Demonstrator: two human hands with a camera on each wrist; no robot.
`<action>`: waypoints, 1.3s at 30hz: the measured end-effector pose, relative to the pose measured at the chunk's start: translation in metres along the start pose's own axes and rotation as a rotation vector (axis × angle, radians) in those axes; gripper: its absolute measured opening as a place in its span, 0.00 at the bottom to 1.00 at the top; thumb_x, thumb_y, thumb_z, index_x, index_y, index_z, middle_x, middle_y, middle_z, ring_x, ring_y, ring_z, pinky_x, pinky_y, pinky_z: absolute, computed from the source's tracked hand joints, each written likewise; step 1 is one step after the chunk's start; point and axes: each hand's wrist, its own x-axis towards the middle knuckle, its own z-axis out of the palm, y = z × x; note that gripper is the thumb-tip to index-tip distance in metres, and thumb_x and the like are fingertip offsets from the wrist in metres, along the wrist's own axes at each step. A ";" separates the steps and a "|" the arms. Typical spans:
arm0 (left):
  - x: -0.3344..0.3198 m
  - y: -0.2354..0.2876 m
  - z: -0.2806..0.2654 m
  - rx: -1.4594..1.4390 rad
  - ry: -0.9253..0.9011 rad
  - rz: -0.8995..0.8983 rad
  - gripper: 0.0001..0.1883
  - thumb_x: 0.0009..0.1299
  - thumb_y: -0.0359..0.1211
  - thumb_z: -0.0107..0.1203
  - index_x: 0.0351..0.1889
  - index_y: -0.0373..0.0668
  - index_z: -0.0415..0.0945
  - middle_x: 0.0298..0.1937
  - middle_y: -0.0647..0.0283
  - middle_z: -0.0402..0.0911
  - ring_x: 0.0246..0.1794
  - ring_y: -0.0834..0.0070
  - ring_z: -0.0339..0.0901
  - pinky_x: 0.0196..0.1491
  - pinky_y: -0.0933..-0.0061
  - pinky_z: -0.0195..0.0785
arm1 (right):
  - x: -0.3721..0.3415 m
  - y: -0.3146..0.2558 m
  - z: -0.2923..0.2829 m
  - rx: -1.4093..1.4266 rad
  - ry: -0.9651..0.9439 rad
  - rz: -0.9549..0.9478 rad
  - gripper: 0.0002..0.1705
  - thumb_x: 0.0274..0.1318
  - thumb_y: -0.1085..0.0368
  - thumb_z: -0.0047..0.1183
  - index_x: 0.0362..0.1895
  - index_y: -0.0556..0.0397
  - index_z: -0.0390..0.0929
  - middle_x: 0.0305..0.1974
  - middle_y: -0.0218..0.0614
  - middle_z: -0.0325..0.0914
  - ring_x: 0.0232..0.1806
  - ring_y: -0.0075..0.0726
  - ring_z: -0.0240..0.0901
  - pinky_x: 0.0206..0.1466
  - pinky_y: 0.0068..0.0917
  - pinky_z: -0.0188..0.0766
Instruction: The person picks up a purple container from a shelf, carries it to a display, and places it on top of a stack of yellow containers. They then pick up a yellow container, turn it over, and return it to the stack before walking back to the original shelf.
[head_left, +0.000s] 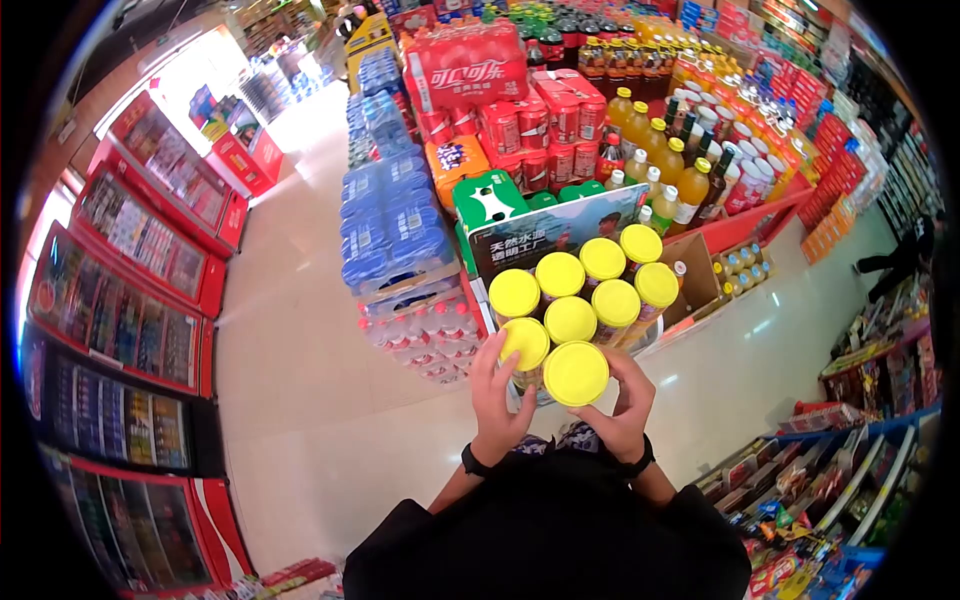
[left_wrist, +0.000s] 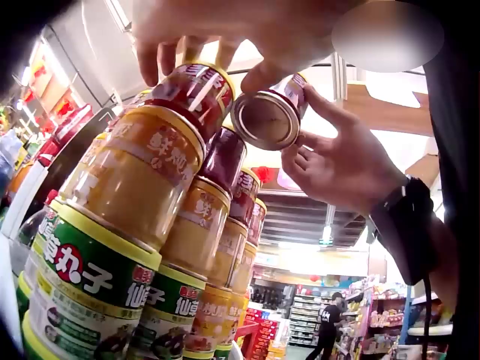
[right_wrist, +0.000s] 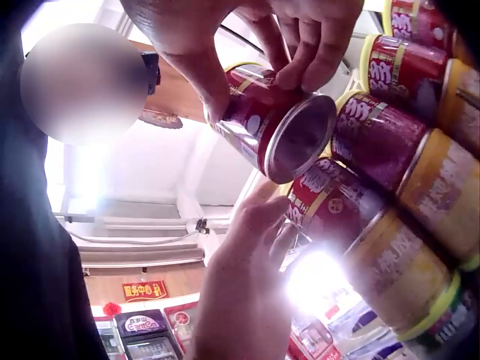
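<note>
My right hand [head_left: 624,405] grips a red-purple can with a yellow lid [head_left: 576,373] between thumb and fingers. This can is tilted off the stack, its bare metal base [left_wrist: 266,121] showing in the left wrist view. Beside it, my left hand [head_left: 496,400] holds the near-left can [head_left: 525,343] of the top layer, thumb and fingers around its upper part. That red can [right_wrist: 330,199] stands on an orange-labelled can [right_wrist: 386,262]. More yellow-lidded cans [head_left: 571,320] stand close together just beyond both hands, and green-labelled cans [left_wrist: 94,274] form a lower layer.
A dark sign board [head_left: 545,235] stands behind the cans. Blue-wrapped bottle packs [head_left: 395,225] are stacked on the left, juice bottles [head_left: 692,185] beyond on the right. Red drink coolers [head_left: 120,300] line the left wall; snack shelves [head_left: 800,490] stand at right. Another person [left_wrist: 328,326] is farther off.
</note>
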 end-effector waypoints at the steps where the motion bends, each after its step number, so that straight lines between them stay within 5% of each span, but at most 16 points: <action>1: 0.002 -0.003 -0.001 0.028 -0.026 0.012 0.31 0.65 0.25 0.66 0.69 0.41 0.75 0.78 0.44 0.71 0.79 0.39 0.67 0.78 0.42 0.58 | 0.002 -0.002 0.000 0.020 0.002 0.029 0.43 0.43 0.68 0.80 0.66 0.66 0.79 0.61 0.45 0.83 0.63 0.40 0.80 0.69 0.38 0.74; 4: 0.005 -0.014 0.002 0.048 -0.027 0.029 0.28 0.64 0.25 0.66 0.64 0.41 0.79 0.75 0.47 0.74 0.77 0.41 0.69 0.77 0.42 0.60 | 0.011 0.000 -0.005 -0.028 -0.031 -0.060 0.41 0.42 0.67 0.82 0.64 0.61 0.81 0.60 0.43 0.85 0.48 0.30 0.80 0.53 0.28 0.77; 10: 0.005 -0.020 0.010 0.032 0.038 0.041 0.24 0.64 0.26 0.66 0.60 0.40 0.80 0.71 0.48 0.78 0.74 0.41 0.71 0.74 0.41 0.63 | 0.017 0.000 -0.018 0.182 -0.078 0.010 0.42 0.43 0.66 0.82 0.65 0.63 0.80 0.59 0.43 0.84 0.55 0.32 0.82 0.58 0.30 0.78; 16: 0.008 -0.020 0.013 0.026 0.063 0.034 0.21 0.64 0.27 0.64 0.57 0.40 0.79 0.69 0.46 0.79 0.72 0.41 0.73 0.73 0.40 0.64 | 0.043 0.009 -0.017 0.200 -0.079 0.017 0.41 0.44 0.68 0.82 0.64 0.65 0.79 0.58 0.42 0.84 0.57 0.33 0.83 0.59 0.29 0.78; 19: 0.011 -0.024 0.008 -0.014 0.050 0.028 0.19 0.65 0.29 0.63 0.55 0.39 0.79 0.69 0.45 0.79 0.70 0.42 0.74 0.72 0.41 0.64 | 0.057 0.008 -0.014 0.186 -0.154 0.048 0.45 0.44 0.70 0.80 0.68 0.67 0.75 0.61 0.45 0.82 0.62 0.39 0.82 0.68 0.35 0.75; 21: 0.014 -0.030 0.008 -0.062 0.060 0.008 0.18 0.67 0.33 0.62 0.54 0.39 0.78 0.70 0.45 0.79 0.69 0.42 0.75 0.72 0.41 0.63 | 0.066 0.009 -0.010 0.128 -0.173 0.003 0.43 0.44 0.71 0.80 0.67 0.66 0.76 0.60 0.44 0.83 0.60 0.37 0.83 0.65 0.33 0.77; 25: 0.024 -0.033 0.014 -0.126 0.091 -0.027 0.23 0.76 0.45 0.53 0.57 0.37 0.79 0.72 0.43 0.79 0.69 0.41 0.74 0.72 0.39 0.62 | 0.085 0.002 0.001 -0.019 -0.154 -0.139 0.41 0.45 0.68 0.82 0.65 0.60 0.81 0.56 0.41 0.86 0.43 0.30 0.83 0.46 0.26 0.79; 30: 0.037 -0.037 0.014 -0.032 0.030 -0.010 0.32 0.83 0.55 0.40 0.61 0.35 0.80 0.72 0.44 0.81 0.75 0.37 0.69 0.76 0.39 0.57 | 0.087 -0.003 0.004 -0.128 -0.164 -0.064 0.41 0.45 0.67 0.83 0.66 0.59 0.80 0.54 0.40 0.87 0.38 0.31 0.83 0.44 0.26 0.80; 39: 0.041 -0.061 0.021 -0.098 0.047 -0.003 0.38 0.84 0.61 0.36 0.60 0.35 0.81 0.67 0.44 0.84 0.77 0.37 0.69 0.77 0.39 0.57 | 0.097 -0.008 0.011 -0.180 -0.132 -0.043 0.48 0.48 0.62 0.83 0.72 0.57 0.74 0.54 0.42 0.86 0.37 0.33 0.84 0.44 0.28 0.81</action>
